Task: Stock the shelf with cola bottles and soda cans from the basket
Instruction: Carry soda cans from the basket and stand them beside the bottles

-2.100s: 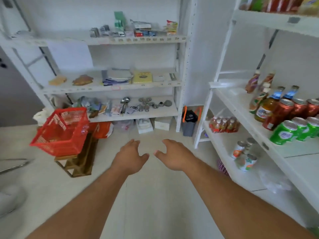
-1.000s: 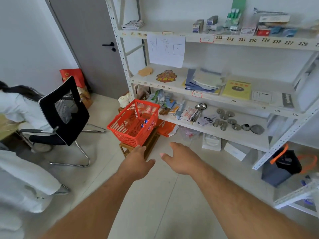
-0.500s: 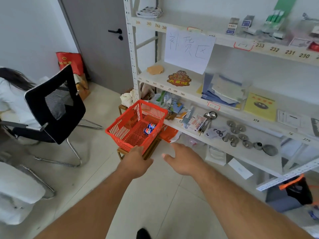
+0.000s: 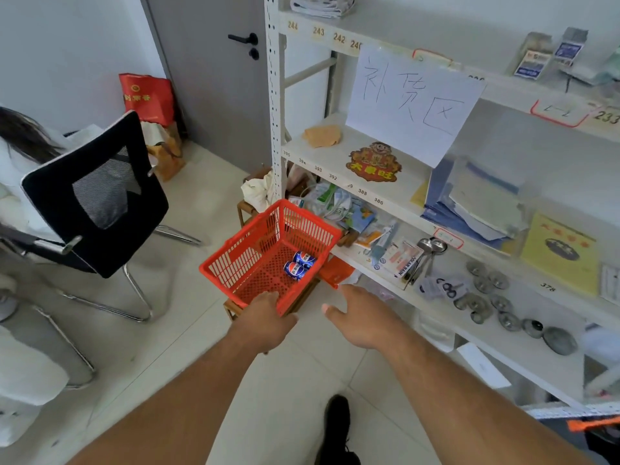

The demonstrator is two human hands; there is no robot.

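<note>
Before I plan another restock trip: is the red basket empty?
Not empty: two blue cans lie on the basket's floor.

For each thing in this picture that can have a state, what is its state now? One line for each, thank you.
Red basket: upright on a low wooden stand, nearly empty.
Blue cans: two, lying on their sides in the basket.
Door: closed.
Left hand: open, at the basket's near rim; contact unclear.
Right hand: open, holding nothing.
Paper sign: hanging from the shelf edge.
</note>
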